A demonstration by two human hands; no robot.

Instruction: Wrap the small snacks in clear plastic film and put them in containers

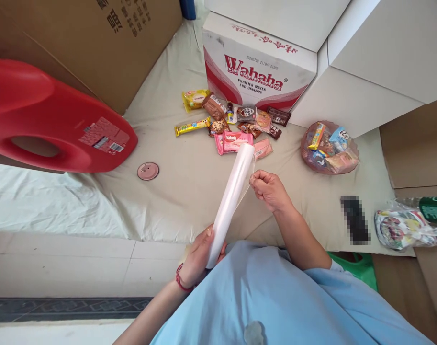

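A long white roll of plastic film (231, 201) tilts up and away from my body. Wrapped round its lower end is my left hand (200, 249), with a red cord bracelet at the wrist. My right hand (270, 189) pinches the loose edge of the film, drawn slightly off the roll's right side. Just beyond the roll's far end lie a pink nabati packet (234, 142) and a pale pink packet (263, 147), both partly covered by it or by other packets.
Several wrapped snacks (246, 114) lie before a Wahaha carton (257, 72). At right are a mesh basket (304, 155) of snacks, a pixelated dark object (354, 219) and a plastic-wrapped bundle (397, 227). A red jug (63, 96) and a pink round disc (148, 171) are left.
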